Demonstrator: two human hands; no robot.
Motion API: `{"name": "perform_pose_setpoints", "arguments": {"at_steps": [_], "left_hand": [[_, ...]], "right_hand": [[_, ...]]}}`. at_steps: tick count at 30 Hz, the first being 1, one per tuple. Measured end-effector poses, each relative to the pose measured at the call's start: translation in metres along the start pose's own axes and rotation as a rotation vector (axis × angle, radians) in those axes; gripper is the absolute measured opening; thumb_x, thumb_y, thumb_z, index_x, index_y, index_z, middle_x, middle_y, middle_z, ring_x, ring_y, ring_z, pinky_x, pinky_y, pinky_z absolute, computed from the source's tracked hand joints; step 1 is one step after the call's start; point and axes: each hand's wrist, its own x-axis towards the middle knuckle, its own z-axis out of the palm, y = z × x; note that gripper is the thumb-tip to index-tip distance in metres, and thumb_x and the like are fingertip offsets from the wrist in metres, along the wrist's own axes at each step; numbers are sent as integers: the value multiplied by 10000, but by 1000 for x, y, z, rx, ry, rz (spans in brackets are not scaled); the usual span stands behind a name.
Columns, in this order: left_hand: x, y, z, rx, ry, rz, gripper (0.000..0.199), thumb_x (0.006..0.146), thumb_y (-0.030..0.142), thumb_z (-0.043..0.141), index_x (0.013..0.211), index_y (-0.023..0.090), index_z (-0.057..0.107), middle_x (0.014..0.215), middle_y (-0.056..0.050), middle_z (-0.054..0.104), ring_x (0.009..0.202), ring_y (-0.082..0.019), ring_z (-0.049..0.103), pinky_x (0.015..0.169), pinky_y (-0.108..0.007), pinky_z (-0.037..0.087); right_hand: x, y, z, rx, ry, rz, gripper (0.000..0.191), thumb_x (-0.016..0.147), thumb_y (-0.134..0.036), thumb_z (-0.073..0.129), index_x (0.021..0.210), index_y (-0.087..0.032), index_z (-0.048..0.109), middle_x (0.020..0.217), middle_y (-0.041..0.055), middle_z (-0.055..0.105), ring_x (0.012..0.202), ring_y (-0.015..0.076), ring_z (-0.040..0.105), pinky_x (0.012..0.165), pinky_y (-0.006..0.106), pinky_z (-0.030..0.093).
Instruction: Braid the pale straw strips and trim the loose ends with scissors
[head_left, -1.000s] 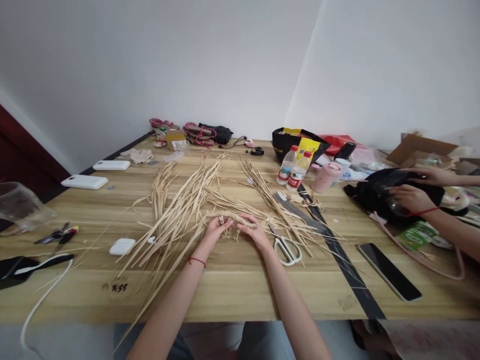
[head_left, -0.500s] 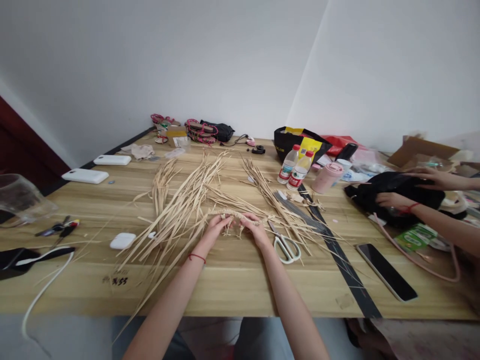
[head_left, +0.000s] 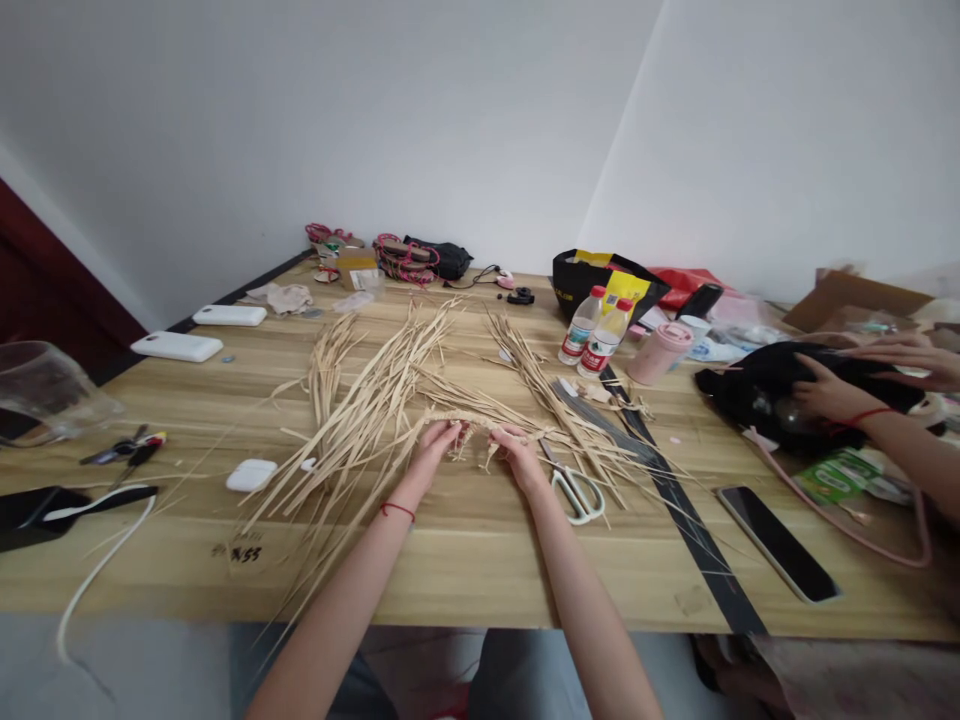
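A braided length of straw (head_left: pixel 466 417) arches between my two hands above the table. My left hand (head_left: pixel 435 447) is closed on its left part, where long loose strands trail off to the lower left. My right hand (head_left: pixel 514 447) grips the right end of the braid, fingers curled round it. Short knotted ends dangle between the hands. White-handled scissors (head_left: pixel 579 497) lie just right of my right hand, blades partly under straw. Loose straw strips (head_left: pixel 375 390) spread over the table beyond and to the left, with another bundle (head_left: pixel 540 375) to the right.
At the right, a co-worker's hands (head_left: pixel 832 395) handle a black bag (head_left: pixel 750 390). A phone (head_left: pixel 780 545) lies nearer me. Two bottles (head_left: pixel 600 340), a pink cup (head_left: pixel 660 352) and a black-yellow bag (head_left: pixel 566 285) stand behind. A white earbud case (head_left: pixel 251 475) sits left.
My hands have shifted slightly on the braid, showing more of its hanging ends. The co-worker's hands moved over the black bag. The view has turned slightly left.
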Motion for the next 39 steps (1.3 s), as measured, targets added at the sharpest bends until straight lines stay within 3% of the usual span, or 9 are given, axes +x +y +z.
{"name": "perform_pose_setpoints", "arguments": {"at_steps": [6,11,19,26,33,39], "left_hand": [[5,-5,-8,-40,170,34,278,694,396,694,845,163,688,907,-58,703,878,-194,633,855,-325,456],[5,-1,-6,-85,108,-4,291,684,413,701,825,159,696,899,-73,714,904,-213,640,891,-348,447],[7,-2,-5,-88,109,-3,322,687,438,696,844,157,698,913,-93,714,935,-232,640,882,-365,458],[5,3,-2,-61,22,-37,270,661,314,736,879,157,707,955,-97,712,957,-247,632,923,-392,445],[6,-1,-4,-178,84,-23,458,657,258,741,1086,179,602,892,-57,712,899,-206,649,876,-372,470],[9,-5,-5,-180,128,-25,443,616,247,762,1026,171,611,886,-40,696,804,-161,639,822,-332,477]], "right_hand": [[0,-1,-1,-27,28,4,254,616,-354,748,787,-180,677,705,12,673,646,160,584,636,291,447],[1,-3,0,-15,80,-49,274,621,-326,758,842,-178,691,743,26,694,675,168,613,702,317,475],[3,-5,0,-15,111,-78,288,646,-364,744,864,-184,693,753,31,705,713,166,632,753,332,501],[2,-10,0,-27,88,-72,320,638,-397,735,863,-171,701,771,36,705,726,174,629,709,304,479],[1,-11,-4,-113,-1,-27,262,650,-399,717,806,-189,709,706,18,703,700,175,613,688,301,456],[1,-11,-5,-73,-38,-1,218,652,-395,712,754,-202,707,680,11,699,671,170,603,679,284,438]]}}
